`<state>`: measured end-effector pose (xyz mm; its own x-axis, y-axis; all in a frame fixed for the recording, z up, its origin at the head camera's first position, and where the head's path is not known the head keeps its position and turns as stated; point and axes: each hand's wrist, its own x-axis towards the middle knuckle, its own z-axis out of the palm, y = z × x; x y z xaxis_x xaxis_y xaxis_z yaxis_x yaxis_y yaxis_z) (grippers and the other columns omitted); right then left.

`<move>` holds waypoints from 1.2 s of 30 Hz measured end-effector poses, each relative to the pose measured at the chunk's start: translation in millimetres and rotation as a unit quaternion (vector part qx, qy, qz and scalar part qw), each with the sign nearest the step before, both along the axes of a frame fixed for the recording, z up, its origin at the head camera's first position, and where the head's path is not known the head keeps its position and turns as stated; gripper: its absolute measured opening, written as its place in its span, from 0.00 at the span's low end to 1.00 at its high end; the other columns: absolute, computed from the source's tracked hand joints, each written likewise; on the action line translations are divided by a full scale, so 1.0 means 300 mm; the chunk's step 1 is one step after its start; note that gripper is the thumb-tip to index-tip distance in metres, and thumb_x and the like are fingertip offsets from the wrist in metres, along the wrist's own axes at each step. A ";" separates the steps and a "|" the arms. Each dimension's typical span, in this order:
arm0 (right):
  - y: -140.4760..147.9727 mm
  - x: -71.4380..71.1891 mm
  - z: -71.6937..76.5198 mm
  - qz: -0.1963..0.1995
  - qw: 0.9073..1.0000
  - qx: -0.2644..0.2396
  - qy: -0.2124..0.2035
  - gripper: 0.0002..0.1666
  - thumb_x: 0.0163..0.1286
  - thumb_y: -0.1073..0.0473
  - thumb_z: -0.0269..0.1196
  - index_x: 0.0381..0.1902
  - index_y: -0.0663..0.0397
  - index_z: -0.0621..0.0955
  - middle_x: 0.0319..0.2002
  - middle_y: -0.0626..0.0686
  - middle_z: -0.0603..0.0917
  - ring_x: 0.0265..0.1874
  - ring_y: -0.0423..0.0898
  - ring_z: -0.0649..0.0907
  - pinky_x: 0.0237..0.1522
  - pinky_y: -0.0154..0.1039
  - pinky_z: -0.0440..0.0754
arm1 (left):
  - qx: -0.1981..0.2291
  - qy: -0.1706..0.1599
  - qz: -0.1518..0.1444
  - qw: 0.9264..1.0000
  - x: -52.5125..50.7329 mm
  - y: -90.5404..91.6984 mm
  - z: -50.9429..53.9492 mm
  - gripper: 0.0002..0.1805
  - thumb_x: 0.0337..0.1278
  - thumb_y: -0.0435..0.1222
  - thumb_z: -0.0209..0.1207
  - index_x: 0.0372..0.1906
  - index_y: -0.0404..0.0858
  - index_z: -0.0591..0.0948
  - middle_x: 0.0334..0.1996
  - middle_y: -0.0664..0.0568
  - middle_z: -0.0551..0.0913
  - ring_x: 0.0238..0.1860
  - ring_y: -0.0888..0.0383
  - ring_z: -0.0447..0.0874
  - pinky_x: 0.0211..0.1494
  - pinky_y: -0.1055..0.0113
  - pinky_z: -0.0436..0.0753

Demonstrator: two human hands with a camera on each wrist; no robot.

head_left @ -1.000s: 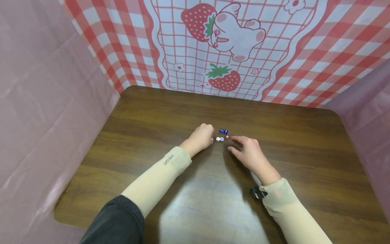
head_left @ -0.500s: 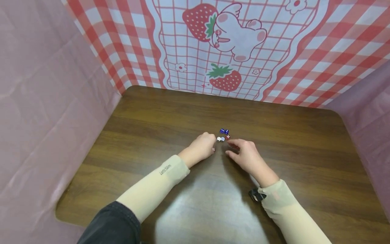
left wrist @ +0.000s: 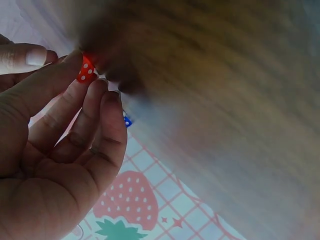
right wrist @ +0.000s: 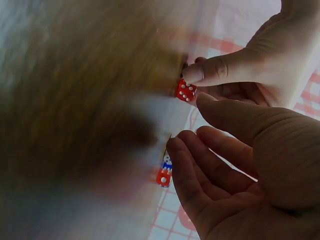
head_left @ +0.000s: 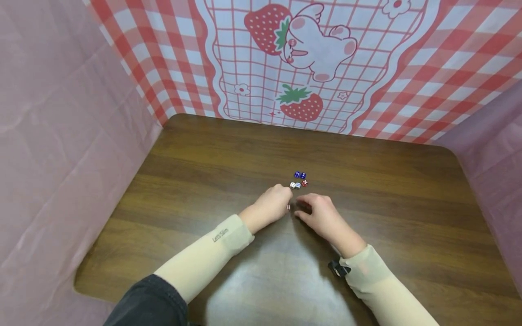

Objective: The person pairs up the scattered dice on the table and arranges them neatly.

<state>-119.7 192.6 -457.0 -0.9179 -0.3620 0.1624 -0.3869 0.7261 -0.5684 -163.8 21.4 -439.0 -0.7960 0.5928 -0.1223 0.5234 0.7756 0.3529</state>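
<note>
My left hand pinches a red die with white pips between thumb and fingers, just above the table. Beside it, my right hand has its fingers loosely bent, with a gap between thumb and fingertips. In the right wrist view the right thumb is close to the held die; whether it touches cannot be told. Just beyond the hands lie two white dice side by side, another red die to their right, and two blue dice behind them.
The brown wooden table has rounded corners. A red-checked cloth with strawberries hangs at its back edge, and pink cloth hangs at the sides. A black strap shows at the right wrist.
My left hand has drawn back toward me with the red die pinched in it. My right hand has moved left and nearer to it. The dice on the table stay put.
</note>
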 end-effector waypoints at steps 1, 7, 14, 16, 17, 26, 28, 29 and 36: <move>-0.004 0.002 -0.001 0.003 1.000 -0.001 0.000 0.17 0.58 0.67 0.75 0.45 0.66 0.86 0.42 0.60 0.87 0.41 0.54 0.86 0.46 0.51 0.83 | 0.000 -0.002 0.000 1.000 0.003 0.000 0.000 0.07 0.52 0.28 0.69 0.26 0.41 0.84 0.28 0.52 0.84 0.31 0.54 0.84 0.35 0.61 0.82; -0.016 0.010 -0.010 0.006 1.000 0.010 -0.001 0.13 0.57 0.68 0.75 0.41 0.62 0.88 0.38 0.56 0.87 0.36 0.50 0.85 0.42 0.49 0.82 | 0.005 -0.010 0.004 1.000 0.023 0.001 0.000 0.10 0.51 0.27 0.68 0.23 0.43 0.83 0.27 0.52 0.84 0.29 0.55 0.83 0.33 0.61 0.82; -0.024 0.016 -0.012 0.006 1.000 0.028 -0.009 0.09 0.55 0.68 0.76 0.35 0.59 0.88 0.30 0.51 0.84 0.29 0.46 0.81 0.35 0.47 0.80 | -0.004 0.001 -0.017 1.000 0.040 0.003 -0.002 0.13 0.53 0.28 0.69 0.20 0.44 0.79 0.25 0.52 0.84 0.29 0.55 0.83 0.33 0.60 0.82; -0.026 0.018 -0.012 0.007 0.999 0.030 -0.010 0.08 0.55 0.67 0.76 0.34 0.58 0.88 0.29 0.50 0.83 0.28 0.46 0.81 0.34 0.47 0.79 | -0.005 0.010 -0.024 1.000 0.042 0.004 -0.003 0.13 0.53 0.29 0.69 0.20 0.44 0.79 0.24 0.53 0.83 0.29 0.55 0.84 0.34 0.60 0.82; -0.027 0.019 -0.013 0.008 0.999 0.031 -0.008 0.08 0.55 0.67 0.76 0.33 0.57 0.88 0.29 0.50 0.83 0.28 0.46 0.81 0.34 0.47 0.79 | -0.006 0.013 -0.027 1.000 0.042 0.005 -0.003 0.13 0.53 0.29 0.69 0.20 0.44 0.80 0.24 0.53 0.83 0.29 0.55 0.84 0.34 0.60 0.83; -0.031 0.022 -0.023 0.014 0.999 0.024 0.022 0.07 0.55 0.65 0.78 0.29 0.54 0.88 0.26 0.48 0.81 0.26 0.45 0.81 0.32 0.46 0.80 | -0.011 0.013 -0.043 0.999 0.044 0.006 -0.008 0.09 0.52 0.32 0.72 0.23 0.43 0.83 0.24 0.54 0.82 0.30 0.55 0.83 0.36 0.60 0.82; -0.030 0.023 -0.023 0.014 0.999 0.024 0.024 0.07 0.54 0.65 0.78 0.28 0.54 0.87 0.26 0.48 0.81 0.25 0.45 0.80 0.31 0.45 0.80 | -0.010 0.013 -0.043 0.999 0.044 0.005 -0.008 0.09 0.52 0.32 0.72 0.23 0.43 0.83 0.24 0.54 0.82 0.29 0.56 0.82 0.35 0.60 0.82; -0.031 0.024 -0.022 0.015 0.999 0.024 0.024 0.07 0.54 0.65 0.77 0.28 0.54 0.87 0.26 0.48 0.81 0.25 0.45 0.80 0.31 0.45 0.80 | -0.009 0.013 -0.044 0.999 0.045 0.004 -0.007 0.10 0.52 0.32 0.72 0.22 0.43 0.83 0.23 0.54 0.82 0.29 0.56 0.82 0.35 0.60 0.82; -0.034 0.026 -0.020 0.019 0.999 0.023 0.021 0.07 0.53 0.67 0.77 0.28 0.55 0.87 0.26 0.48 0.81 0.26 0.44 0.80 0.31 0.44 0.80 | -0.015 0.014 -0.042 0.999 0.047 -0.006 -0.001 0.12 0.48 0.32 0.74 0.20 0.46 0.82 0.23 0.55 0.83 0.29 0.56 0.82 0.36 0.61 0.82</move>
